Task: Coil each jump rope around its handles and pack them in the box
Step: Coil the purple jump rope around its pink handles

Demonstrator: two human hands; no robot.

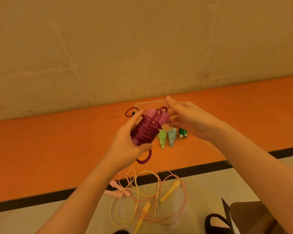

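At frame centre the left hand (130, 142) grips the maroon rope bundle (146, 130), handles tilted toward upper right, where the open right hand (191, 120) hovers nearest its loose loop.

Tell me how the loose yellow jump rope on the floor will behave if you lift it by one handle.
The yellow jump rope will probably hang floppy: its thin cord lies in slack loops. It will likely drag the pink jump rope along, since their cords cross and overlap. Its handles look like light plastic, so it should lift easily.
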